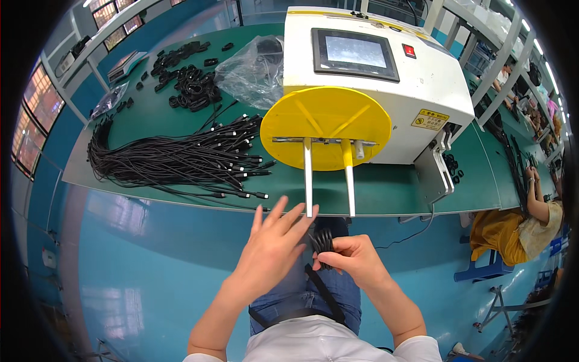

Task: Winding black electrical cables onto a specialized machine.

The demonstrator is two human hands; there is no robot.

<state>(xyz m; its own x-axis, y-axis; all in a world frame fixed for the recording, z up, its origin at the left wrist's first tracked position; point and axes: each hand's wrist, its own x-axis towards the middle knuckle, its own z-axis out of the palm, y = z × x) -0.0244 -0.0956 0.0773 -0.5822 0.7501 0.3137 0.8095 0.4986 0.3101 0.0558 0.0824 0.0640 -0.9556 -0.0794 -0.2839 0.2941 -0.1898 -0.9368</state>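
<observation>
My right hand [360,258] is closed on a small coil of black cable [322,241], pinching it between thumb and fingers above my lap. Just left of the coil, my left hand [267,248] is open, its fingers spread toward the table's front edge. I cannot see anything in it. Beyond both hands stands a white winding machine [386,96] with a yellow disc [295,123]. Two prongs stick out from the disc toward me, one silver [308,181] and one yellow and silver [348,181], and no cable is on them.
A fanned bundle of black cables [163,158] lies on the green table [386,187], plug ends facing right. Behind it are a heap of coiled black cables [196,90] and a clear plastic bag [253,69]. A metal bracket [435,175] flanks the machine. Another person [537,223] sits far right.
</observation>
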